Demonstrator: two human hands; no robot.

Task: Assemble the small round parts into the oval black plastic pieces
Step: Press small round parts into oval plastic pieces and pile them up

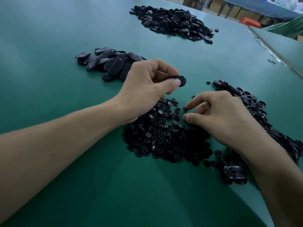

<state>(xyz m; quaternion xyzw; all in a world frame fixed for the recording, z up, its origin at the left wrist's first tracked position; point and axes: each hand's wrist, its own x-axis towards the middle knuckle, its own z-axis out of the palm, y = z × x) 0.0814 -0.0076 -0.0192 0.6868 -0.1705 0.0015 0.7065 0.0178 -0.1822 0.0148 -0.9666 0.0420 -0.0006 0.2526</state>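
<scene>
- Pinching one oval black piece (pixel 178 80) in left hand (pixel 147 82), thumb against fingers, above green counter (pixel 65 185).
- Touching a small round part (pixel 185 108) with right hand (pixel 218 117) index tip, thumb apart; can't tell if gripped.
- Working over round-parts pile (pixel 164 138), between both hands.

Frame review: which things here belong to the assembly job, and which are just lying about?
Job: left hand gripping an oval piece; right hand at the pile of small round parts; near oval heap, right oval heap, far oval heap.
Lying about: cardboard boxes, orange crate, stray black bit on the table.
</scene>
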